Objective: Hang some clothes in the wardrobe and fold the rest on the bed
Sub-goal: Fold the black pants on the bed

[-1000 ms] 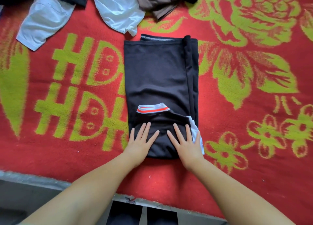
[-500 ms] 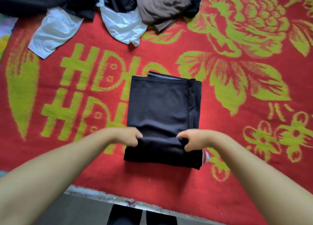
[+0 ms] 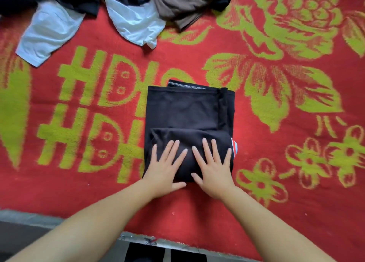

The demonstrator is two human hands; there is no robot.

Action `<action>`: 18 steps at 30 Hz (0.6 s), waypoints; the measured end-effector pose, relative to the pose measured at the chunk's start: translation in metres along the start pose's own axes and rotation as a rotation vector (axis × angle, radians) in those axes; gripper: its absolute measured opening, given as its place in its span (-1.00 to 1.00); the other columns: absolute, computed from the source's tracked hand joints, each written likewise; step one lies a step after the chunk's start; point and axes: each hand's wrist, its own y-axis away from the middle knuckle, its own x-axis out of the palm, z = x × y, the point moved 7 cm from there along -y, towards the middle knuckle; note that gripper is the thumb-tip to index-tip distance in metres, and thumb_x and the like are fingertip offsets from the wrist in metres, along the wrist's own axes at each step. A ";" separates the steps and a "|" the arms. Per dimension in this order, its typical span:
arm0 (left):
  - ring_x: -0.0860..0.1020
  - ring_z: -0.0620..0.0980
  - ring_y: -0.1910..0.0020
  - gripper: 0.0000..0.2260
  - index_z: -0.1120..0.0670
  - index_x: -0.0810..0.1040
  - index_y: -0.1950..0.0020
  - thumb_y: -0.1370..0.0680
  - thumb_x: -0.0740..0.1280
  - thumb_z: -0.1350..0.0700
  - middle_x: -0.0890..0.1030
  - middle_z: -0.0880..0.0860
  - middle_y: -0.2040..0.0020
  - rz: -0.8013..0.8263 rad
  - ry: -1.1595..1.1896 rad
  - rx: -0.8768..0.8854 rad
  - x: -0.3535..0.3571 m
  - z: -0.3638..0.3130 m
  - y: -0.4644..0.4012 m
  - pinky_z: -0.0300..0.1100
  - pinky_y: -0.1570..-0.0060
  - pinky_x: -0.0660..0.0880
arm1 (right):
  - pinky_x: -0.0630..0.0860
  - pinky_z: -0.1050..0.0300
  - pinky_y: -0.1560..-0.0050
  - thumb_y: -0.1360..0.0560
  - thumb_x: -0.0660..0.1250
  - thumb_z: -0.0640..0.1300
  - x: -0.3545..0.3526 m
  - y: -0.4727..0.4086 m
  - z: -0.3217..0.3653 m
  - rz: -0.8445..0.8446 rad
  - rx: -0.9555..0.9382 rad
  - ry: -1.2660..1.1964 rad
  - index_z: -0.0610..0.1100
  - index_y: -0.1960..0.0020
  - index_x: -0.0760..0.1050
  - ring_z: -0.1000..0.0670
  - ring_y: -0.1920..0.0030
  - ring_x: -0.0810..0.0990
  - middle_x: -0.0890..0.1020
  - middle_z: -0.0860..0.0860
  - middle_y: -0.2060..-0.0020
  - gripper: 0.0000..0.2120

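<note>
Both hands have changed since half a second ago: then their fingers were curled around the near edge of the black garment [image 3: 183, 111], and now they lie flat on it. That near part is now turned over onto the rest, so the garment is a shorter folded block. The left hand [image 3: 165, 169] presses on the folded layer with straight, spread fingers and holds nothing. The right hand [image 3: 214, 171] does the same just beside it, fingers also straight and spread, with no grip on the cloth. The two hands are close together but do not touch.

The black garment lies near the front edge of the bed, on a red blanket [image 3: 276, 182] with yellow-green flowers and letters. A small piece of striped trim [image 3: 235, 148], white, red and blue, shows at the right side of the fold. At the far side of the blanket lies a pile of unfolded clothes [image 3: 126, 11]: white, black and brown pieces.
</note>
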 end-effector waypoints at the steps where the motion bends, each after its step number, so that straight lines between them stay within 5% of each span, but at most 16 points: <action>1: -0.36 0.16 -0.49 -0.04 -0.01 -0.30 -0.55 -0.42 0.23 -0.36 -0.37 0.20 -0.51 0.116 0.006 -0.063 0.017 0.009 0.002 0.38 -0.36 -0.22 | -0.25 -0.51 -0.33 -0.48 0.20 0.28 0.012 -0.003 -0.005 0.075 0.018 0.007 0.06 -0.58 -0.16 -0.18 -0.44 -0.48 -0.43 -0.07 -0.46 -0.16; 4: -0.42 0.16 -0.48 0.05 -0.03 -0.54 -0.41 -0.45 0.35 -0.19 -0.47 0.20 -0.46 0.211 -0.084 -0.130 0.029 0.025 -0.003 0.38 -0.36 -0.23 | -0.48 -0.48 -0.20 -0.42 0.23 0.36 0.020 -0.015 -0.008 0.142 -0.009 0.057 0.07 -0.51 -0.41 -0.18 -0.35 -0.63 -0.60 -0.09 -0.34 0.01; 7: -0.32 0.22 -0.51 -0.19 0.02 -0.53 -0.41 -0.59 0.16 0.17 -0.35 0.26 -0.51 0.219 -0.103 -0.124 0.025 0.021 -0.003 0.30 -0.42 -0.01 | -0.53 -0.48 -0.15 -0.41 0.38 0.19 0.020 -0.010 -0.005 0.185 -0.010 0.148 0.05 -0.44 -0.52 -0.23 -0.38 -0.57 -0.57 -0.16 -0.35 0.11; 10: -0.25 0.25 -0.52 -0.29 0.06 -0.35 -0.53 -0.59 0.08 0.34 -0.28 0.28 -0.53 0.263 -0.025 -0.094 0.018 0.017 -0.002 0.19 -0.42 0.15 | -0.29 -0.49 -0.34 -0.51 0.30 -0.15 0.013 -0.007 -0.003 0.210 0.039 0.178 0.04 -0.53 -0.41 -0.23 -0.45 -0.47 -0.50 -0.17 -0.42 -0.04; 13: -0.22 0.17 -0.54 -0.27 0.04 -0.24 -0.57 -0.54 0.10 0.39 -0.26 0.21 -0.55 0.417 0.162 -0.060 0.001 0.020 0.000 0.09 -0.45 0.15 | -0.10 -0.41 -0.42 -0.56 0.21 -0.26 -0.006 -0.014 0.005 0.345 0.026 0.157 -0.01 -0.57 -0.19 -0.24 -0.53 -0.24 -0.26 -0.18 -0.54 -0.24; 15: 0.08 0.12 -0.54 -0.34 0.04 -0.09 -0.59 -0.55 0.09 0.34 -0.06 0.19 -0.58 0.569 0.360 -0.041 -0.016 0.024 0.002 -0.15 -0.42 0.23 | 0.05 -0.33 -0.43 -0.56 0.14 -0.32 -0.024 -0.017 0.006 0.465 -0.042 0.098 -0.03 -0.57 -0.01 -0.24 -0.53 -0.01 -0.02 -0.19 -0.54 -0.35; 16: 0.40 0.08 -0.36 -0.39 0.05 0.08 -0.57 -0.53 0.09 0.34 0.23 0.20 -0.51 0.638 0.446 -0.047 -0.026 0.027 0.003 -0.33 -0.20 0.41 | 0.17 -0.21 -0.42 -0.54 0.12 -0.34 -0.035 -0.015 0.007 0.539 -0.110 0.051 -0.04 -0.55 0.09 -0.21 -0.49 0.16 0.14 -0.19 -0.51 -0.38; 17: 0.58 0.03 0.02 -0.46 0.07 0.34 -0.46 -0.48 0.09 0.36 0.54 0.18 -0.22 0.707 0.537 -0.054 -0.037 0.030 0.005 -0.40 0.19 0.49 | 0.31 -0.03 -0.33 -0.51 0.11 -0.36 -0.046 -0.012 0.008 0.621 -0.178 -0.013 -0.04 -0.51 0.22 -0.17 -0.39 0.33 0.30 -0.16 -0.45 -0.41; 18: 0.52 0.00 0.33 -0.55 0.10 0.53 -0.21 -0.42 0.09 0.38 0.61 0.10 0.15 0.781 0.635 -0.070 -0.047 0.032 0.007 -0.37 0.50 0.39 | 0.38 0.10 -0.16 -0.47 0.10 -0.37 -0.057 -0.011 0.007 0.700 -0.223 -0.072 -0.05 -0.42 0.36 -0.12 -0.24 0.46 0.45 -0.14 -0.35 -0.44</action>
